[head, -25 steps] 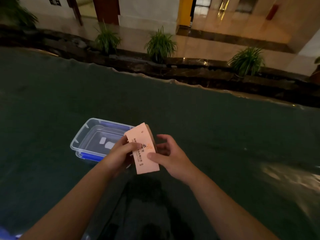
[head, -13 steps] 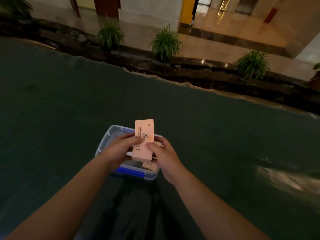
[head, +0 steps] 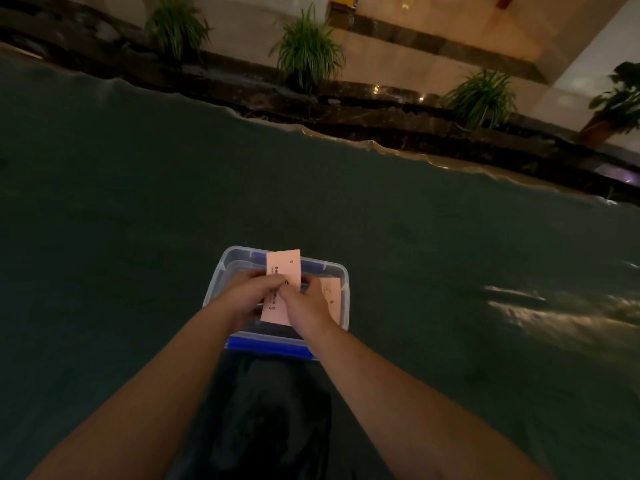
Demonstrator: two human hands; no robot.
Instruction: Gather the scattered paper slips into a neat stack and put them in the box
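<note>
A clear plastic box (head: pixel 228 261) with a blue front latch sits on the dark green table near me. Over its opening I hold a stack of pink paper slips (head: pixel 283 265), long side running away from me. My left hand (head: pixel 247 292) pinches the stack's left side and my right hand (head: pixel 304 303) grips its right side, thumbs meeting on top. Another pink slip (head: pixel 333 296) shows just right of my right hand, inside the box. The box's floor is mostly hidden by my hands.
The dark green table top (head: pixel 138 202) stretches wide on all sides, with a glossy wrinkled edge at the far side. Beyond it stand several potted plants (head: pixel 308 50) on a dark ledge. A light reflection (head: pixel 540 313) lies on the table to the right.
The box, first left of my hands, now lies straight under them. Both hands closed on the stack and lowered it over the box's opening. The view tilted down.
</note>
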